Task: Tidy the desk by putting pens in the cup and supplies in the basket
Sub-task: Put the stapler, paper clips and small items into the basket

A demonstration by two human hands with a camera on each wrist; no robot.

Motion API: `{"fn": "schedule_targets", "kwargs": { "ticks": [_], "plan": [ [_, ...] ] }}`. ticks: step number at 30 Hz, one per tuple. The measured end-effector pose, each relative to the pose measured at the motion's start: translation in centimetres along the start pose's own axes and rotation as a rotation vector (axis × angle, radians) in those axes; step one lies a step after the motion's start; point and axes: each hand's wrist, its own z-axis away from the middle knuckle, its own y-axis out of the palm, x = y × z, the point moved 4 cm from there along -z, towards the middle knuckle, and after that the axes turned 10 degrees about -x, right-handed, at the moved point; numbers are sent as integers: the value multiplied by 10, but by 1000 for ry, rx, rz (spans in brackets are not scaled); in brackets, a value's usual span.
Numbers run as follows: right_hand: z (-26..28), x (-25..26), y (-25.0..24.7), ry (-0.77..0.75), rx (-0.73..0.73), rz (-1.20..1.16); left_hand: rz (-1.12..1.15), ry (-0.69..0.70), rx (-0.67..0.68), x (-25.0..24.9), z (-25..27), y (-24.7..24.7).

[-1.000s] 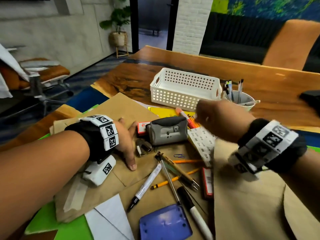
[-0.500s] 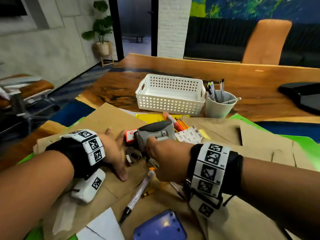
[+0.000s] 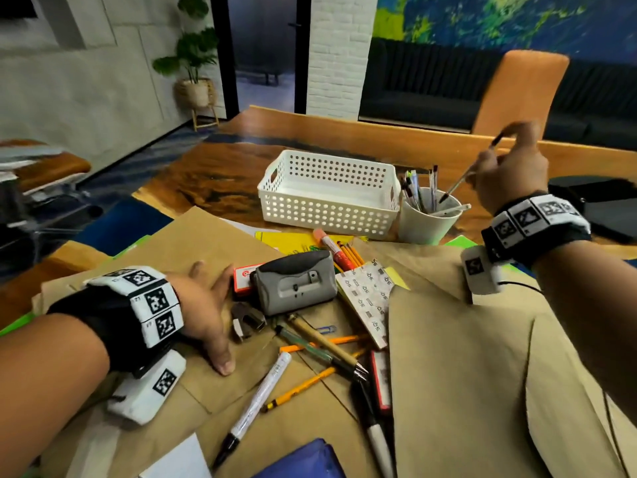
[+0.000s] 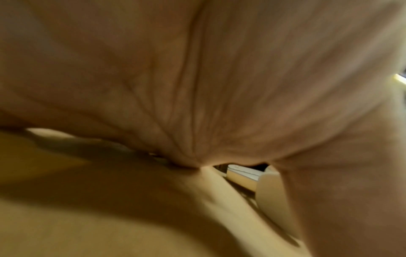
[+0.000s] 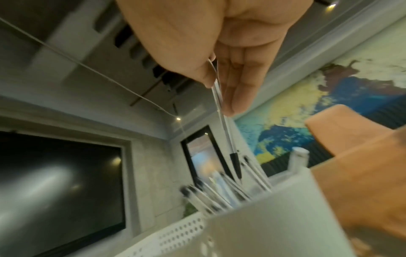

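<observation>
My right hand (image 3: 506, 167) pinches a thin clear pen (image 3: 463, 175) and holds it tip-down just over the white cup (image 3: 429, 222), which stands right of the white basket (image 3: 327, 193) with several pens in it. In the right wrist view the pen (image 5: 222, 111) hangs from my fingers (image 5: 237, 90) above the cup (image 5: 274, 222). My left hand (image 3: 206, 308) lies flat and open on brown paper (image 3: 213, 243), beside a grey hole punch (image 3: 296, 282). More pens and pencils (image 3: 320, 346) lie scattered in the middle. The left wrist view shows only my palm (image 4: 197, 87).
A staple remover (image 3: 246, 320), a red-edged eraser (image 3: 243, 276), a white marker (image 3: 256, 398), a paper clip (image 3: 325, 329) and a blue box (image 3: 303, 460) lie on the paper. An orange chair (image 3: 517, 91) stands behind the wooden desk (image 3: 213, 181). A black object (image 3: 599, 201) sits far right.
My right hand rose from the pile near the hole punch and moved right and back to above the cup, holding a thin pen. The left hand stayed flat on the paper.
</observation>
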Motion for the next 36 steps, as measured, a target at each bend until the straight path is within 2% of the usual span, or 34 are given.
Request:
{"fn": "schedule_targets", "kwargs": {
  "ticks": [2,5,8,10,11,12,13,16,17,19,22,24,29,33,36],
  "plan": [
    [0,-19,16,16,86,102,-4,2,12,-1,1,-1],
    [7,-33,31,-59,221,355,-6,-2,32,-1,0,-1],
    [14,-21,22,-134,154,428,-12,-10,29,1,-1,-1],
    [29,9,11,-267,80,357,-6,-13,26,1,-1,-1],
    [43,28,8,-358,116,312,-4,-16,28,2,-2,0],
    [62,48,6,-464,225,287,-7,-16,29,2,-3,1],
    [86,66,7,-574,401,284,-10,-19,23,2,-4,1],
    [176,111,4,-842,996,321,-28,-17,-3,3,-7,3],
    [202,118,5,-915,1111,346,-32,-21,-8,3,-7,2],
    [240,123,16,-1036,1222,427,-23,-24,-11,3,-5,1],
    [265,125,38,-1115,1234,549,-8,-11,-7,1,-3,1],
    [270,126,46,-1077,1247,578,-16,-10,-17,1,-1,0],
    [271,133,33,-1022,1179,461,-26,-8,-37,1,1,-1],
    [222,137,6,-824,1042,152,-41,-18,-38,2,-1,1],
    [150,135,-16,-514,755,-220,-40,-2,-25,2,-3,2]
  ]
}}
